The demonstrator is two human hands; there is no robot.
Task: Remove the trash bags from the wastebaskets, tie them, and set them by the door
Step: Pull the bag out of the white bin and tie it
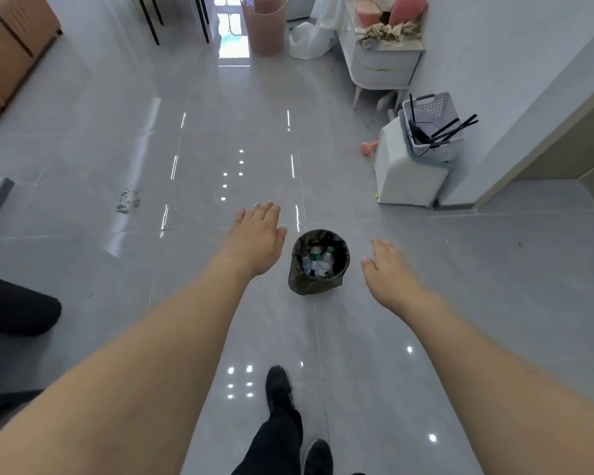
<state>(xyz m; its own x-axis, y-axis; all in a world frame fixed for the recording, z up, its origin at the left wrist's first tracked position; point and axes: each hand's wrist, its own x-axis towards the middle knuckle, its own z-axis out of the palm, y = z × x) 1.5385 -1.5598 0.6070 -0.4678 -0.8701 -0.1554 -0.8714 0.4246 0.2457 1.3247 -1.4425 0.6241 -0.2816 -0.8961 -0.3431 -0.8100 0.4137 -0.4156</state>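
A small round wastebasket (318, 286) stands on the grey tiled floor, lined with a dark trash bag (336, 240) folded over its rim. Several plastic bottles (319, 260) lie inside it. My left hand (258, 234) is stretched out to the left of the basket, fingers straight, touching nothing. My right hand (386, 269) reaches out to the basket's right, fingers relaxed and empty. Both hands are apart from the basket. A tall pink mesh wastebasket (264, 25) stands far back by a bright doorway.
A white cabinet (405, 176) carrying a grey plastic crate (432, 132) stands at the right wall. Behind it are a white sideboard (381, 63) and a white bag (309, 39). A brown box (11, 46) sits at far left. My feet (282, 389) are below.
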